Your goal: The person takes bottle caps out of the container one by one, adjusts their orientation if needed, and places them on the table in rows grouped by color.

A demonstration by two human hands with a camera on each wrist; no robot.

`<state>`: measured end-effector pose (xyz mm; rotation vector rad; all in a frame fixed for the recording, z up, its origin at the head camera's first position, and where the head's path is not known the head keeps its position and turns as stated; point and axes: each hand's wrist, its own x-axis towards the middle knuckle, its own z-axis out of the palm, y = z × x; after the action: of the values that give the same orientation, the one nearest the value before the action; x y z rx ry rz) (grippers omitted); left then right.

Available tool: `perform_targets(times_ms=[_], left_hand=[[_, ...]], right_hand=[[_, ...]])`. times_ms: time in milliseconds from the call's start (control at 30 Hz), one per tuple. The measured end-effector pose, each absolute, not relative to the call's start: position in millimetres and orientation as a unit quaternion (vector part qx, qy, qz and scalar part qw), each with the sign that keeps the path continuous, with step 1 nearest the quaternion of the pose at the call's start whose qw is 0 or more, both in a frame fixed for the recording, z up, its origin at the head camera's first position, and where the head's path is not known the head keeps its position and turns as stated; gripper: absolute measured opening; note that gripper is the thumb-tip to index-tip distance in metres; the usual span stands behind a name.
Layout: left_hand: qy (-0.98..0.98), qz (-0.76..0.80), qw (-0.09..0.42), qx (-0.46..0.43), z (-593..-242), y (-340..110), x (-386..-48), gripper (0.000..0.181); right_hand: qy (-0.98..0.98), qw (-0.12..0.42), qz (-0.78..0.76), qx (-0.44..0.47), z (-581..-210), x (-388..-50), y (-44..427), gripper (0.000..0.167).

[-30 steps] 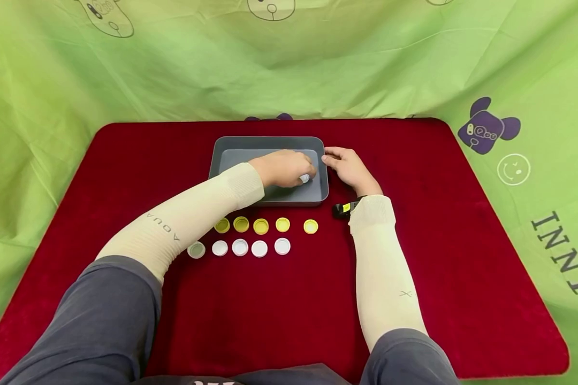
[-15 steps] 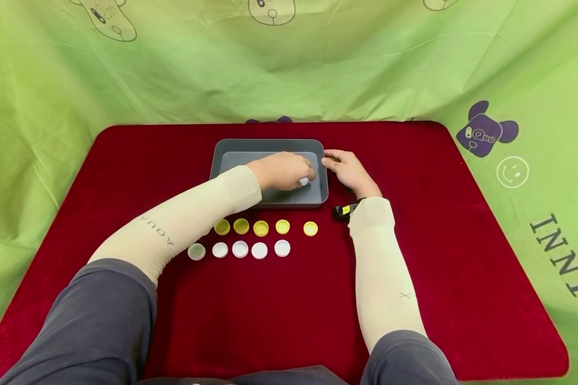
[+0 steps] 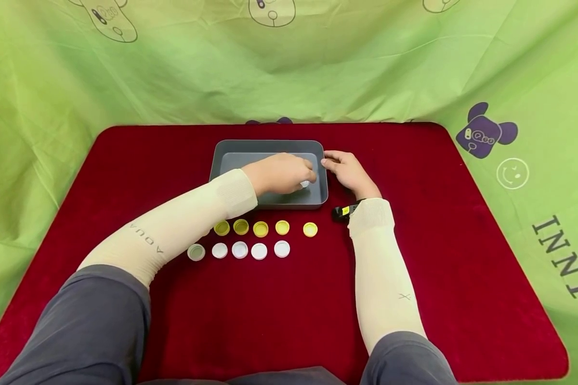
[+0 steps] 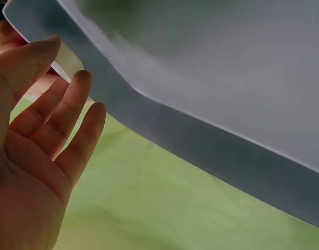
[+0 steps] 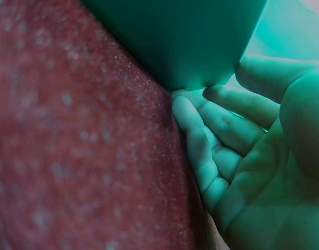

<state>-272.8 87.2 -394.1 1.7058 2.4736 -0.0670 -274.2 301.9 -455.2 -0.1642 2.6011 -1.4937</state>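
Observation:
My left hand [image 3: 283,174] reaches into the right part of a grey rectangular tray [image 3: 241,146]. Between its thumb and fingers it pinches a white bottle cap [image 3: 305,184]. In the left wrist view that cap [image 4: 71,61] shows edge-on at the fingertips, beside the tray wall. At the tray's right side is my right hand [image 3: 350,172], its thumb over the rim and its fingers against the outside. The right wrist view shows these fingers [image 5: 204,146] bent at the tray's corner, low by the red cloth. The cap's far side is hidden by my left fingers.
In front of the tray lies a row of yellow bottle caps [image 3: 260,229], with a row of white bottle caps [image 3: 259,251] nearer to me. Part of the yellow row's left end is behind my left sleeve [image 3: 192,214]. A red cloth [image 3: 443,240] covers the table.
My left hand keeps its pinch on the white bottle cap and stays low in the tray, while its forearm swings slightly left and nearer to me. The right hand stays at the tray.

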Motion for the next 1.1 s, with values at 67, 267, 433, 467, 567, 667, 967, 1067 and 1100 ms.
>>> perform_targets(times_ms=[67, 267, 433, 467, 567, 667, 967, 1067, 1100], left_hand=[[0.820, -0.016, 0.064, 0.568, -392.9, 85.5, -269.7, 0.026], [0.823, -0.004, 0.055, 0.565, -390.5, 78.2, -262.1, 0.025], [0.822, 0.009, 0.051, 0.567, -388.7, 72.7, -257.3, 0.025], [0.822, 0.011, 0.051, 0.568, -388.1, 71.8, -256.2, 0.025], [0.820, 0.016, 0.046, 0.570, -386.8, 69.0, -252.9, 0.024], [0.819, 0.021, 0.034, 0.572, -386.2, 65.9, -249.9, 0.023], [0.814, 0.030, 0.004, 0.581, -381.2, 61.6, -239.4, 0.023], [0.809, 0.028, -0.010, 0.587, -380.3, 61.1, -236.7, 0.021], [0.808, 0.029, -0.013, 0.588, -380.2, 60.6, -235.8, 0.021]], right_hand=[[0.864, 0.068, -0.495, -0.056, -455.5, -273.9, 302.0, 0.044], [0.867, 0.070, -0.490, -0.058, -456.1, -275.0, 302.5, 0.044], [0.868, 0.074, -0.488, -0.056, -456.2, -275.5, 302.8, 0.046], [0.868, 0.075, -0.488, -0.056, -456.1, -275.3, 302.9, 0.046], [0.867, 0.079, -0.490, -0.056, -456.0, -275.0, 302.7, 0.046], [0.867, 0.079, -0.488, -0.056, -456.1, -274.8, 302.3, 0.046], [0.866, 0.077, -0.492, -0.054, -456.5, -275.6, 301.7, 0.046], [0.866, 0.073, -0.492, -0.053, -457.1, -276.3, 301.9, 0.044], [0.865, 0.072, -0.493, -0.053, -457.2, -276.2, 301.6, 0.044]])
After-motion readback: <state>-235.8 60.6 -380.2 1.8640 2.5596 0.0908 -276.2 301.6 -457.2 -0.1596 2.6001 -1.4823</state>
